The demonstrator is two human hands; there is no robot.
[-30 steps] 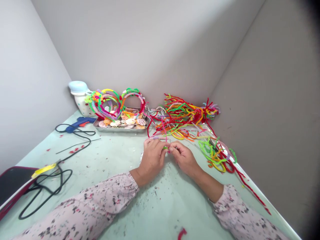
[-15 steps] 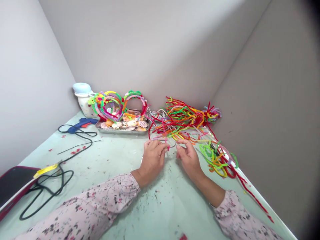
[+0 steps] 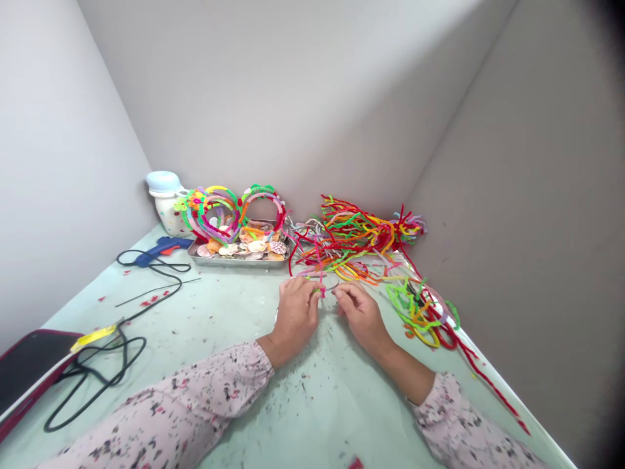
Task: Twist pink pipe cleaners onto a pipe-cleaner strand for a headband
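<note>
My left hand [image 3: 297, 316] is closed in a pinch on a pink pipe cleaner [image 3: 323, 292]. A small curled pink end sticks out past the fingertips, and a bit of yellow-green shows beside it. Just to the right, my right hand [image 3: 360, 315] has its thumb and forefinger drawn together close to that curl. Whatever lies between those fingertips is too small to make out. A thin grey curved piece [image 3: 334, 284] shows between the two hands. Behind them spreads a large bundle of coloured pipe cleaners [image 3: 361, 228], and at right is a tangle of green and orange ones [image 3: 415, 309].
Decorated headbands [image 3: 263, 191] stand in a metal tray [image 3: 239, 262] of seashells [image 3: 256, 246]. A blue glue gun [image 3: 159, 251] with a black cord [image 3: 131, 317], a white cup [image 3: 168, 212] and a dark tablet-like device [image 3: 36, 355] are at left. Walls close off the back and right.
My right hand has moved slightly left, toward the pink curl, and its forefinger has bent in toward the thumb. My left hand keeps its pinch. The whole view has shifted slightly.
</note>
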